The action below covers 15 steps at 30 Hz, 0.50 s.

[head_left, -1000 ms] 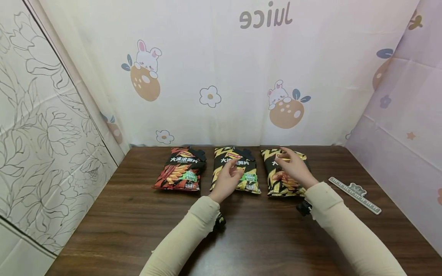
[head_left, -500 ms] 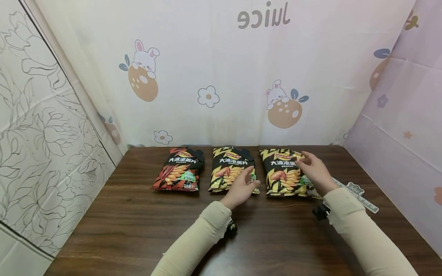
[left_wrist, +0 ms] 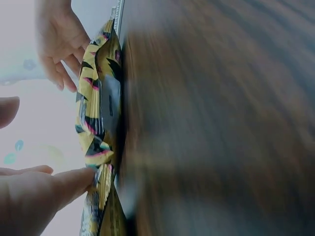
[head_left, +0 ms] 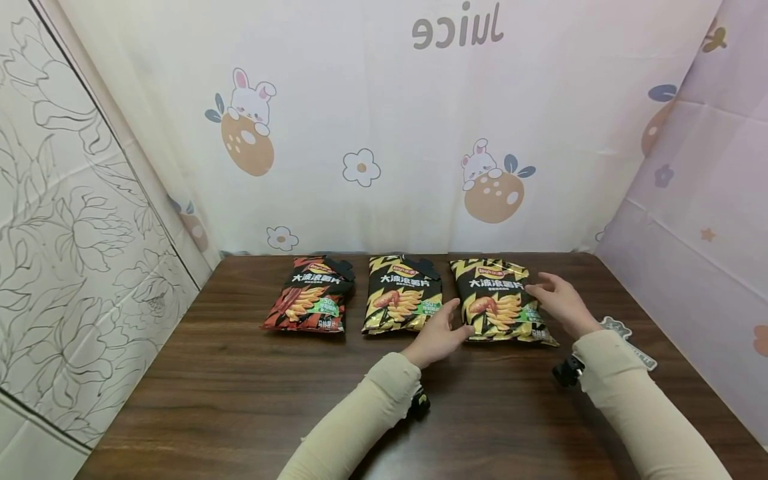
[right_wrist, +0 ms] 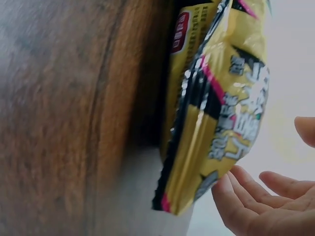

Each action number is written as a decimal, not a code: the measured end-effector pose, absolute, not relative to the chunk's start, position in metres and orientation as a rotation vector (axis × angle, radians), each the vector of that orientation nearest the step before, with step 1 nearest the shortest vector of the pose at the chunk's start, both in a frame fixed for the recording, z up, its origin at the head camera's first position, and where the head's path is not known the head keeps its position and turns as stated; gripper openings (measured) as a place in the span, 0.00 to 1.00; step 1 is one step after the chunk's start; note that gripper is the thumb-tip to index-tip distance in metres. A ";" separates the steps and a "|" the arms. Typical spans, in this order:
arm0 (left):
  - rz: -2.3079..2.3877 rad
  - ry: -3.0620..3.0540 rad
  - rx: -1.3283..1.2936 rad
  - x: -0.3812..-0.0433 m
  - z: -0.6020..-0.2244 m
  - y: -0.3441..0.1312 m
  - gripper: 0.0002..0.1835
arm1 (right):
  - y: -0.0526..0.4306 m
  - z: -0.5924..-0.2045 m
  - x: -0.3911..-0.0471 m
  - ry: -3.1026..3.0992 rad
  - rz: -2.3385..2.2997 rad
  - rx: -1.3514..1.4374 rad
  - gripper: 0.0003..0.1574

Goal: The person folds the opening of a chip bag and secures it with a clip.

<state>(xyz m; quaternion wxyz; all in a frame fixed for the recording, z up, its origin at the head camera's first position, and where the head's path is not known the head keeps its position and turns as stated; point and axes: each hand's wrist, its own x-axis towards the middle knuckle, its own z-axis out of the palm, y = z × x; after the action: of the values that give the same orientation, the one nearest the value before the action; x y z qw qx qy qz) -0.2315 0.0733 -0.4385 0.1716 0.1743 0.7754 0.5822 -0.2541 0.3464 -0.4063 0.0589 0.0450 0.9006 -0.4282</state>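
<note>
Between left hand (head_left: 437,337) and right hand (head_left: 564,307): yellow-and-black snack bag (head_left: 493,303), flat on table (head_left: 240,400). At near left corner of snack bag: left hand, released, with fingers extended and thumb tip over wrapper; contact uncertain. Beside right edge: right hand, also released, with fingers loosely bent toward wrapper; contact uncertain. Snack bag: glossy, crinkled film, puffed mid-body, flattened at sealed ends. Farther left, in row: matching middle bag (head_left: 396,303), then red bag (head_left: 305,303), each with dark notched piece at far right corner. By right sleeve (head_left: 642,393): pale strip (head_left: 645,358) with scalloped crest, partly hidden. Table: dark brown, wood-grained. Sleeve fabric: cream, soft, gathered at cuff. Behind: lightly creased cloth (head_left: 372,100), printed with rabbits.
</note>
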 end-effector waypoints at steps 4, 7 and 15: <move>1.570 2.257 0.468 -0.230 -0.438 0.081 0.38 | 0.349 -0.408 -0.256 2.681 -1.318 0.163 0.56; 1.535 2.272 0.446 -0.229 -0.437 0.087 0.40 | 0.350 -0.410 -0.257 2.655 -1.312 0.194 0.57; 1.555 2.279 0.347 -0.230 -0.441 0.102 0.41 | 0.353 -0.415 -0.262 2.602 -1.320 0.260 0.56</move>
<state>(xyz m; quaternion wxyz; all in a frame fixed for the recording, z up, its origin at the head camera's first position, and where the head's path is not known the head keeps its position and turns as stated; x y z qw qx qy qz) -0.2303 0.1017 -0.4410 0.1795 0.1229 0.8061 0.5503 -0.2623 0.3533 -0.4151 0.1061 0.0881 0.8832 -0.4482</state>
